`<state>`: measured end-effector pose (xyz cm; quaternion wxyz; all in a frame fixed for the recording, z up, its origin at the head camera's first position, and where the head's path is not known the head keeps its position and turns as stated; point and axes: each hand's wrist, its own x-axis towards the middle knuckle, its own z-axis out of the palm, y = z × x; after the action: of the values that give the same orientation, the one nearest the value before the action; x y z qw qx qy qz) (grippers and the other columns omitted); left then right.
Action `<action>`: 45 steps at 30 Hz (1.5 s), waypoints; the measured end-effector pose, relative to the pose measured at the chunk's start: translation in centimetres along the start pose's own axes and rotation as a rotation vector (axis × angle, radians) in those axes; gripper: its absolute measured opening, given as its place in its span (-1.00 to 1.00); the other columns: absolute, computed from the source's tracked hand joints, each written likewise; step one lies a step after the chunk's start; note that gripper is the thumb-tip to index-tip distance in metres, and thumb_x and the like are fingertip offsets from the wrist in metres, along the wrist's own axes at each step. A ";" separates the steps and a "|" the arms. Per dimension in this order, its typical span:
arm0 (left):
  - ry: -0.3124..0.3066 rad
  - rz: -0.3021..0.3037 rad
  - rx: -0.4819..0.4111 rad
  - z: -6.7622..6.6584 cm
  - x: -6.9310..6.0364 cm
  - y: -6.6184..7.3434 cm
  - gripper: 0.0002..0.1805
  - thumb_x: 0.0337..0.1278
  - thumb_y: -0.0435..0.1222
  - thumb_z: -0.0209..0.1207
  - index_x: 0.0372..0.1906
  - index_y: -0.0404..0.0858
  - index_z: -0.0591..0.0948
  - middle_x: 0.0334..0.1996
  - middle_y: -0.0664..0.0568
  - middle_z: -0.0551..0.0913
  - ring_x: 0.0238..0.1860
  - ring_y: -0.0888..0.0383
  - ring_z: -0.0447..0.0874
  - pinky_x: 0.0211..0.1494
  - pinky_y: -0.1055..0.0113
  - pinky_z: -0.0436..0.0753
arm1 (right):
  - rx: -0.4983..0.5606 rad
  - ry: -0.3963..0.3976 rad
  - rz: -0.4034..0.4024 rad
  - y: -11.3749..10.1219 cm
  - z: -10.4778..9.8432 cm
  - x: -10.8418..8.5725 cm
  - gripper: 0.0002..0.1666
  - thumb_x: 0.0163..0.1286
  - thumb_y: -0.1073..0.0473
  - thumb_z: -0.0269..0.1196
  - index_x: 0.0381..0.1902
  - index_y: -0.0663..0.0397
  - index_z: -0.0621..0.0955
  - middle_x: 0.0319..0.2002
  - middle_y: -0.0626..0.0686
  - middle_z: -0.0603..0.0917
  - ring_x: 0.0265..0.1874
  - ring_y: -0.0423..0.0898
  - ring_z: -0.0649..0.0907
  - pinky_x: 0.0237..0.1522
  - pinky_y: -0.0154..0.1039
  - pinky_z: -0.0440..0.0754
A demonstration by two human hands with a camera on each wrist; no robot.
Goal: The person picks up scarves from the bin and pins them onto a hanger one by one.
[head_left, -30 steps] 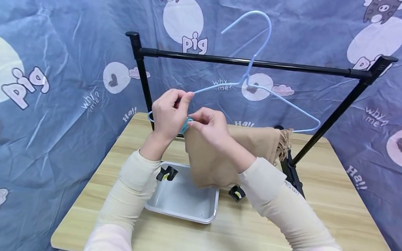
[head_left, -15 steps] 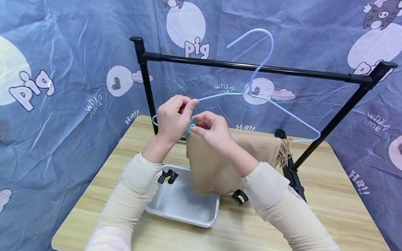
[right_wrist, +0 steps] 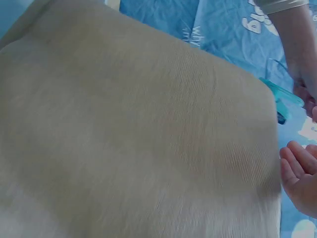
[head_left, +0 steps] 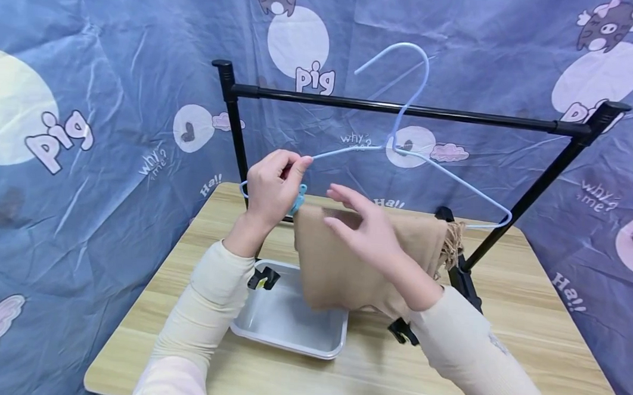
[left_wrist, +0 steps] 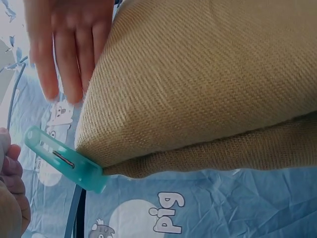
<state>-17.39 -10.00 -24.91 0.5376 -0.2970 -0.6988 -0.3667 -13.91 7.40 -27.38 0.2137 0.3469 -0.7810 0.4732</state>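
Observation:
My left hand [head_left: 271,186] pinches the left shoulder of a light blue clothes hanger [head_left: 457,180]. A folded tan scarf [head_left: 323,269] with a fringe hangs over the hanger's lower part and hides its bottom bar. At the scarf's left top corner sits a teal clothespin [head_left: 298,201], just right of my left hand. The left wrist view shows the clothespin [left_wrist: 64,158] biting the corner of the cloth. My right hand [head_left: 365,230] is in front of the scarf, fingers spread and thumb apart, holding nothing. In the right wrist view its fingers are beside the scarf's edge.
A black rack [head_left: 327,101] stands behind the hanger, whose hook rises above the rail. Below the scarf a white tray [head_left: 287,339] rests on the wooden table [head_left: 181,310]. Patterned blue curtain [head_left: 139,93] surrounds the table. Black wrist mounts [head_left: 264,278] are strapped to my wrists.
My right hand has let go of the clothespin and moved right, its fingers opening. The clothespin stays on the scarf. My left hand keeps its grip on the hanger.

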 end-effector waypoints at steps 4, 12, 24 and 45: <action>-0.008 -0.003 0.001 0.0 -0.1 0.0 -0.80 -0.05 -0.33 0.19 -0.64 -0.35 0.51 -0.74 0.02 0.36 -0.69 0.18 0.28 -0.62 0.38 0.26 | 0.028 0.039 -0.103 -0.2 -1.9 -2.3 -0.42 -0.10 0.53 0.27 -0.01 0.38 0.42 -0.10 0.21 0.52 -0.08 -0.04 0.49 -0.04 -0.24 0.37; -0.012 -0.013 0.005 -0.1 -0.1 -0.2 -0.79 -0.05 -0.33 0.19 -0.65 -0.34 0.51 -0.74 0.02 0.37 -0.69 0.18 0.28 -0.62 0.38 0.26 | 0.194 0.105 -0.110 0.1 -6.2 -7.1 -0.53 -0.10 0.63 0.20 -0.12 0.56 0.43 -0.19 0.30 0.54 -0.15 -0.05 0.53 -0.11 -0.30 0.41; 0.002 -0.014 0.006 -0.2 -0.2 -0.7 -0.80 -0.06 -0.34 0.19 -0.64 -0.36 0.52 -0.74 0.00 0.37 -0.70 0.13 0.30 -0.61 0.36 0.26 | -0.186 0.029 0.311 4.6 -11.4 -16.7 -0.79 0.07 0.44 0.19 -0.27 0.27 0.55 -0.41 0.01 0.63 -0.43 -0.32 0.56 -0.40 -0.52 0.44; 0.009 -0.019 -0.010 -0.6 -0.2 -0.9 -0.82 -0.06 -0.36 0.19 -0.63 -0.37 0.52 -0.74 -0.01 0.38 -0.68 0.17 0.29 -0.61 0.37 0.25 | -0.638 -0.324 1.049 15.1 -7.9 -23.2 -0.37 0.14 -0.26 0.02 -0.55 0.28 0.46 -0.61 0.13 0.47 -0.62 0.00 0.46 -0.66 -0.12 0.34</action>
<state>-17.79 -10.97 -25.15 0.5356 -0.2915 -0.6974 -0.3767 -9.59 26.98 -47.99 -0.0748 -0.0955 -0.9722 0.2004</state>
